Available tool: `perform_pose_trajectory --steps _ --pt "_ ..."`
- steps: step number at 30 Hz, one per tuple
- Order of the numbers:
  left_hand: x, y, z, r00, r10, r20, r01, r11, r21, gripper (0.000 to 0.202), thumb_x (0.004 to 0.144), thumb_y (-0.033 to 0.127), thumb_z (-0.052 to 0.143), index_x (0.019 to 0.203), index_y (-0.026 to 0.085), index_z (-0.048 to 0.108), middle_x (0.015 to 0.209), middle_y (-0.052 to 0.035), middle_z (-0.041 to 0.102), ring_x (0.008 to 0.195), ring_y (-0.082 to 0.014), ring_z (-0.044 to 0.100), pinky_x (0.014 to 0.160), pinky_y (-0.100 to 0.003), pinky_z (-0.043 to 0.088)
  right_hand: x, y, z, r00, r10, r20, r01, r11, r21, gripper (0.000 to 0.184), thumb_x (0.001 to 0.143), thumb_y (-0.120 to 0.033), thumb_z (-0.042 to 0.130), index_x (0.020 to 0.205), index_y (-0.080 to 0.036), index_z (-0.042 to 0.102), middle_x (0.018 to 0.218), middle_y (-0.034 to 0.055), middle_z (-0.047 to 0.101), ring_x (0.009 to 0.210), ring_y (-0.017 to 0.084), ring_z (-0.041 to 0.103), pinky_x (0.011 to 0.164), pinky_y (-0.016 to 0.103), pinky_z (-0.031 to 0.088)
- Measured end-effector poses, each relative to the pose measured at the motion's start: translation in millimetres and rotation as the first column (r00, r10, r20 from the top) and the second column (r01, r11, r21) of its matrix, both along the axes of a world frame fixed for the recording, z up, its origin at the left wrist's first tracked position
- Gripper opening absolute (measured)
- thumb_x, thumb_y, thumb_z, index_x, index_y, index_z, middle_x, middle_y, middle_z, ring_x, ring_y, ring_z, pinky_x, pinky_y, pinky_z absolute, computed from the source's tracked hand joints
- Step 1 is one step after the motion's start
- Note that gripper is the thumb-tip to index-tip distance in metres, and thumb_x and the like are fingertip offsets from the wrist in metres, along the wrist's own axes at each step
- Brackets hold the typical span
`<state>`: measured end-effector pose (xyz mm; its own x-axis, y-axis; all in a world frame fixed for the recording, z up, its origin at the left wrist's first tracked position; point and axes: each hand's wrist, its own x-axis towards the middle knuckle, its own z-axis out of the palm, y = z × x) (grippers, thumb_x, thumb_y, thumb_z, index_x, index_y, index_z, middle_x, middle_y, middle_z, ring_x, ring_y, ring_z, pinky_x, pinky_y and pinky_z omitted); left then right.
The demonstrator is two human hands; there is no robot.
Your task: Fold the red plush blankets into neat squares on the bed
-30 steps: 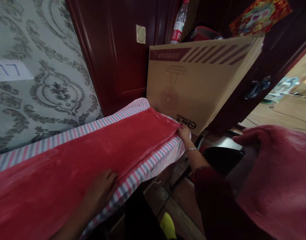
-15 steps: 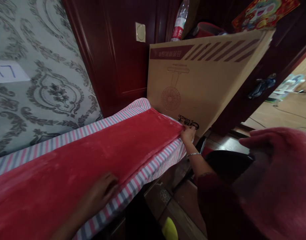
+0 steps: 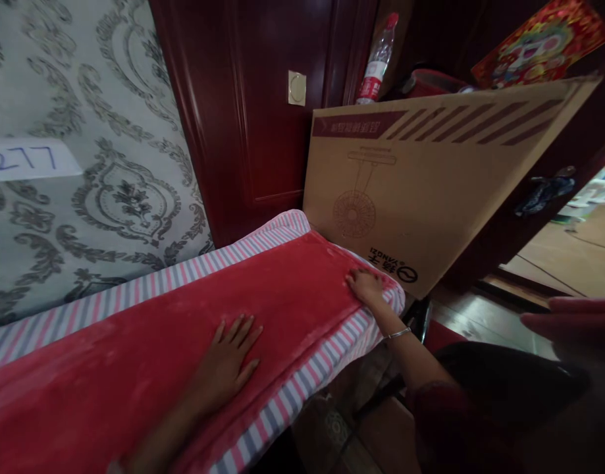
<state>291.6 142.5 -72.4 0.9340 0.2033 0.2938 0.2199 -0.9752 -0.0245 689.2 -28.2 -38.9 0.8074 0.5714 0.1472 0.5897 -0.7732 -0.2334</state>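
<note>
A red plush blanket (image 3: 174,322) lies folded along a pink-and-grey striped mattress (image 3: 193,270). My left hand (image 3: 228,359) rests flat on the blanket near its front edge, fingers spread. My right hand (image 3: 365,287) lies palm down on the blanket's far corner, beside the cardboard box, fingers stretched forward; a thin bracelet sits on that wrist. Neither hand grips anything.
A large cardboard fan box (image 3: 430,178) leans at the mattress end against a dark red wooden door (image 3: 263,99). A plastic bottle (image 3: 376,62) stands behind it. Patterned grey wallpaper (image 3: 85,164) with a "277" label is on the left. More red fabric (image 3: 573,316) sits at right.
Both hands moved from the blanket's edges onto its top surface and now lie flat. The right hand let go of the corner it pinched. The view shifted slightly left.
</note>
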Motion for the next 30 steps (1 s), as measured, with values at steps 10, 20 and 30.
perform_pose_trajectory --steps 10,20,30 --pt "-7.1 -8.4 7.2 0.995 -0.048 0.088 0.045 0.998 0.040 0.067 0.102 0.038 0.048 0.164 0.033 0.022 0.164 -0.0029 0.041 0.152 -0.0258 0.035 0.130 -0.053 0.017 67.0 116.2 33.3 0.996 -0.013 -0.085 0.018 0.998 0.057 0.048 0.103 -0.031 0.045 0.146 -0.012 0.057 0.134 0.0193 0.068 0.125 0.028 0.064 0.098 0.032 0.049" --pt "-9.3 -15.9 10.8 0.999 -0.032 0.043 0.027 0.993 0.116 0.075 0.096 0.040 0.054 0.164 0.027 0.024 0.167 -0.0038 0.034 0.156 -0.0275 0.026 0.131 -0.052 0.010 108.9 201.3 23.9 0.981 -0.029 -0.192 0.032 0.999 0.013 0.044 0.102 -0.036 0.048 0.125 -0.007 0.072 0.123 0.0225 0.072 0.115 0.029 0.070 0.090 0.032 0.054" --pt "-7.7 0.7 -18.9 0.998 -0.061 -0.007 0.061 0.994 0.089 0.083 0.095 0.065 0.051 0.165 0.032 0.020 0.163 -0.0062 0.042 0.150 -0.0300 0.038 0.129 -0.051 0.017 120.8 215.2 12.7 0.999 0.035 0.008 -0.036 0.996 0.085 0.043 0.105 -0.034 0.041 0.135 -0.009 0.059 0.127 0.0240 0.069 0.114 0.030 0.068 0.088 0.034 0.050"
